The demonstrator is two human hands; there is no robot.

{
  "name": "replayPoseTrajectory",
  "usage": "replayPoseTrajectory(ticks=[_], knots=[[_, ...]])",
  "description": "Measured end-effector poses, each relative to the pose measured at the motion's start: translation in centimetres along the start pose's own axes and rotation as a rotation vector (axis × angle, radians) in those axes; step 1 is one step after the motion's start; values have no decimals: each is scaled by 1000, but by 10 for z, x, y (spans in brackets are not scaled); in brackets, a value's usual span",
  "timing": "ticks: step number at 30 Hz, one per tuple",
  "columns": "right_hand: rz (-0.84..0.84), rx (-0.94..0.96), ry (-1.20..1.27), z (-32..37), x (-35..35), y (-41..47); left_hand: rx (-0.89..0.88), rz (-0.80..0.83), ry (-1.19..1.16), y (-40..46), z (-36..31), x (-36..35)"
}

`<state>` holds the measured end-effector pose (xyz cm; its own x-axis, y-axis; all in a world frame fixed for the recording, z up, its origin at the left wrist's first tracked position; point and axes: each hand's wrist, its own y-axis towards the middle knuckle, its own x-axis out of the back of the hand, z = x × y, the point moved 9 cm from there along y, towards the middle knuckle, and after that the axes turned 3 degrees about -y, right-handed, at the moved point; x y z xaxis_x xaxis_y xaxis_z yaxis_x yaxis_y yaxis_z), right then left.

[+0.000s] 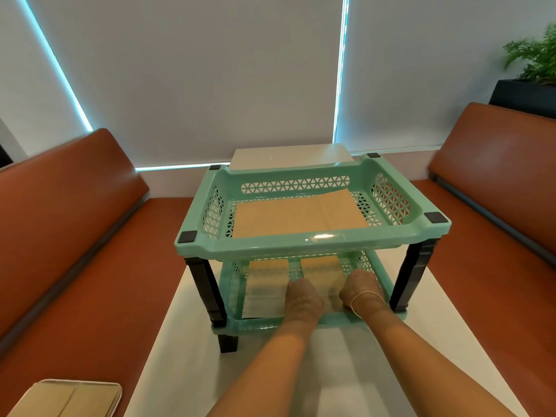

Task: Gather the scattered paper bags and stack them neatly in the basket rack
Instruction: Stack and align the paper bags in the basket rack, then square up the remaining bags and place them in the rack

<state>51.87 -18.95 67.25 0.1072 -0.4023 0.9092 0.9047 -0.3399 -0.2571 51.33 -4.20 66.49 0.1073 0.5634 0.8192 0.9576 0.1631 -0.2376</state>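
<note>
Mint two-tier basket rack (313,236) on white worktop (168,350), left hand (302,296) and right hand (362,291) reaching into its lower tier onto brown paper bags (323,273), finger positions hidden, another paper bag (298,216) flat in upper tier, black corner posts (207,287) flanking the hands, tan tablet case (66,398) on orange bench seat left of rack.

I sit at a pale desk (192,332) between two rust-brown upholstered benches, one on my left (75,224) and one on my right (496,182). Grey roller blinds (195,79) cover the windows ahead, with daylight glowing along their edges. A green fern in a dark planter (523,96) stands behind the right bench.
</note>
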Motion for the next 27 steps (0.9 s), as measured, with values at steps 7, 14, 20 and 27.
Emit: replayPoseTrajectory(ticks=[7, 14, 20, 27], knots=[[8, 0, 24, 0, -1, -1, 3, -2, -6, -1, 0, -1], [-2, 62, 12, 0, 8, -11, -30, -14, -20, -13, 2, 7], [-72, 140, 40, 17, 33, -50, -130, -69, -133, -48, 0, 41], [-201, 316, 56, 66, 51, -137, -309, -224, -300, -118, 29, 98]])
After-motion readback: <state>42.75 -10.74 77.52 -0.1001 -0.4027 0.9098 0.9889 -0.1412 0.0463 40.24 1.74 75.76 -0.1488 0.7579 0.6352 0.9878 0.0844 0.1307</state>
